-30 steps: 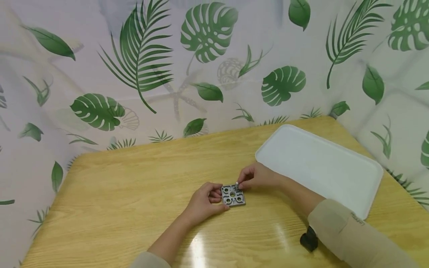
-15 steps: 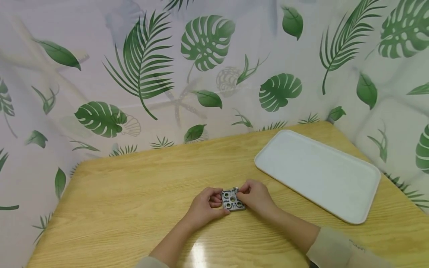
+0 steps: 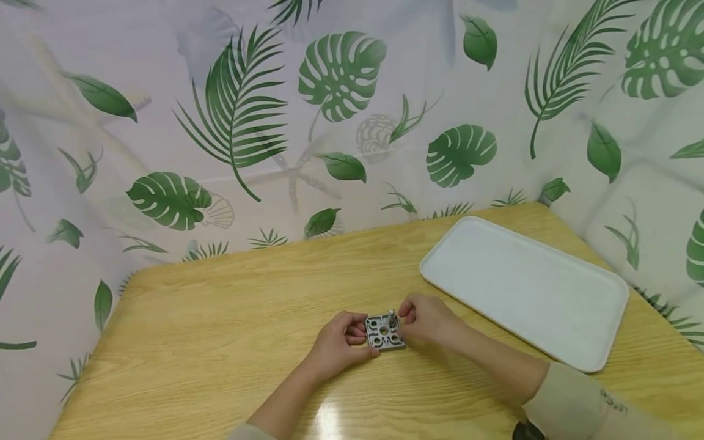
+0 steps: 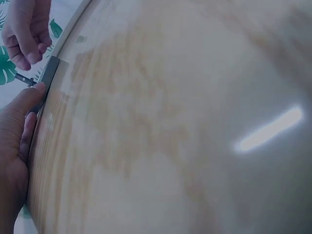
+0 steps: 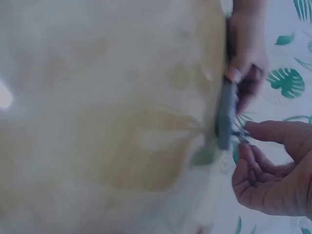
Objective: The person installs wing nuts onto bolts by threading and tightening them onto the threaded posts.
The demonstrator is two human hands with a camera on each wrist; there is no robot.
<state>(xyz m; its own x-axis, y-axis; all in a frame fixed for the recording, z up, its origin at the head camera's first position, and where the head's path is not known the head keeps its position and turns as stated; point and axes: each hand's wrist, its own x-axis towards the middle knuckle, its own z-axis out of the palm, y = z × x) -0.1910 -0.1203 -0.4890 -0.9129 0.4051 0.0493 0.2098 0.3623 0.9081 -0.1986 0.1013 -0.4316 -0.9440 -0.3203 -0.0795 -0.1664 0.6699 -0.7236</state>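
"So, the hands?"

"Left hand [image 3: 342, 343] clamped on the edge of a square metal plate [image 3: 386, 339]; right hand [image 3: 431, 321] loosely curled, fingers parted just beside an upright metal pin [image 3: 392, 318] at one corner."

"Step?"

"Apparently seating the pin; next likely calls for checking its fit, plate steadied."

"Surfaces?"

"Grey plate, round-holed, on glossy wood-grain table [image 3: 220, 342]; smooth white tray [image 3: 522, 284] beyond."

From high over the near side, the head view looks forward and down across the yellow wood-grain table [image 3: 220, 330] to the white, green-leaf-printed cloth backdrop [image 3: 407, 79]. Both wrist views, low, closer and tipped sideways, share with it the square grey metal plate [image 3: 385, 340], there seen nearly edge-on.
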